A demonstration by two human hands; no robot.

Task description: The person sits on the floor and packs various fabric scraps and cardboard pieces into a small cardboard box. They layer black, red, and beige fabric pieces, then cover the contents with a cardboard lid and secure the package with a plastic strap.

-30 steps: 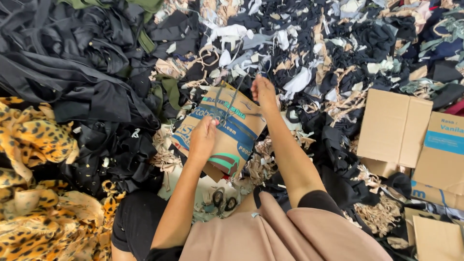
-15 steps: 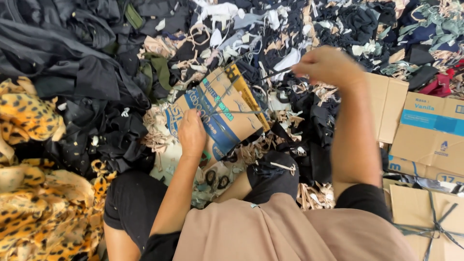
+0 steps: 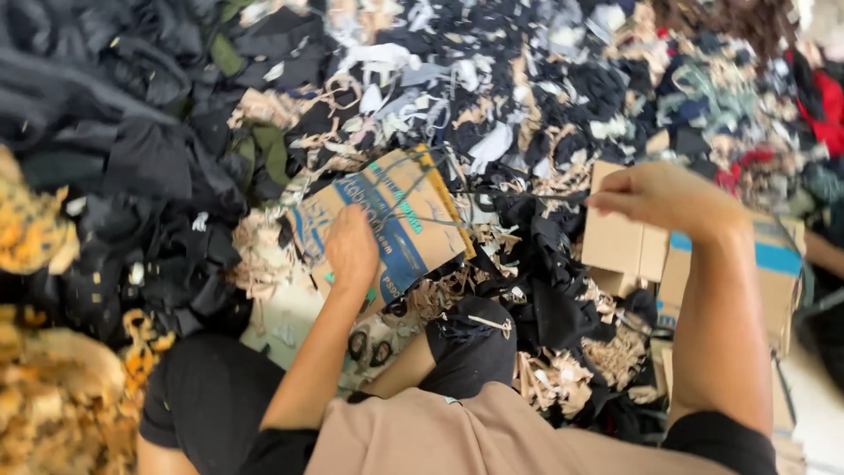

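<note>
My left hand presses flat on a folded brown cardboard piece with blue print that lies on a heap of fabric scraps. A thin dark string runs across that cardboard and stretches taut to the right. My right hand is closed on the string's end, raised above plain cardboard boxes. Both arms reach out from my tan top, and my knees in black shorts show below.
Black garments pile up at the left, with leopard-print fabric at the lower left. Mixed black, white and beige offcuts cover the far floor. More boxes with blue tape stand at the right, red cloth beyond them.
My right hand has pulled away from the printed cardboard to the right, drawing the string taut. My left hand has stayed pressed on the cardboard.
</note>
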